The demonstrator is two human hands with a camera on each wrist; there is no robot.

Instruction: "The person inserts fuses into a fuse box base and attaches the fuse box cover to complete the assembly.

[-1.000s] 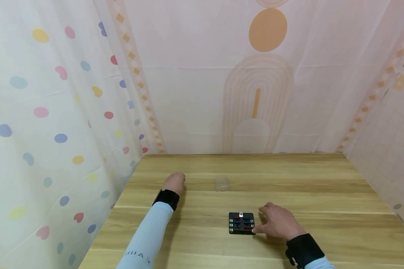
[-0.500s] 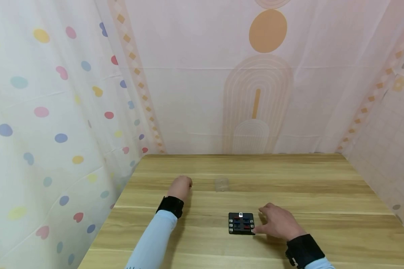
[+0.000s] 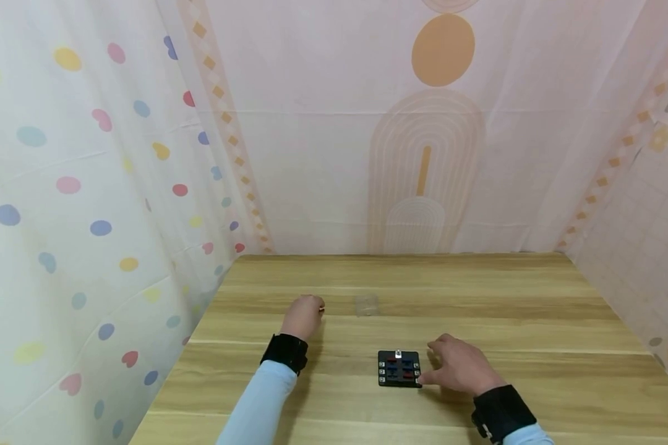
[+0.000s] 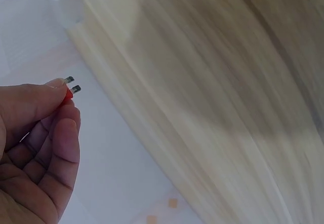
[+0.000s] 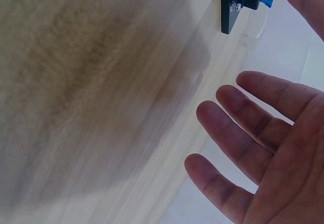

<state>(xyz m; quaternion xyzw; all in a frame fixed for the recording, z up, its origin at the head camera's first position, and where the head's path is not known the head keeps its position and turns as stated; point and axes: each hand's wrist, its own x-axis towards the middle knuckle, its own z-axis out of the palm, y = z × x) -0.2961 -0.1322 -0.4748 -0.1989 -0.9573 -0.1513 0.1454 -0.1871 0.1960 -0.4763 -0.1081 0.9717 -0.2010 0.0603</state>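
Observation:
Between thumb and fingertips my left hand (image 3: 302, 316) pinches a small red blade fuse (image 4: 69, 95), whose two metal prongs stick out past the thumb in the left wrist view. That hand is above the table, left of the middle. A black fuse block (image 3: 399, 369) with blue and red fuses and metal screws lies flat on the wood. To its right is my right hand (image 3: 459, 367), fingers spread and holding nothing. Its thumb is at the block's lower right corner; I cannot tell whether it presses there. In the right wrist view the block (image 5: 226, 8) is partly cut off at the top.
A small clear plastic container (image 3: 367, 305) stands on the wooden table (image 3: 506, 303), behind the fuse block and to the right of the left hand. Patterned curtains (image 3: 312, 154) hang behind the table and along both sides.
My left hand has moved right and slightly nearer to me, and the tip of a small thing now shows at its fingers. The right hand and the fuse block have stayed put.

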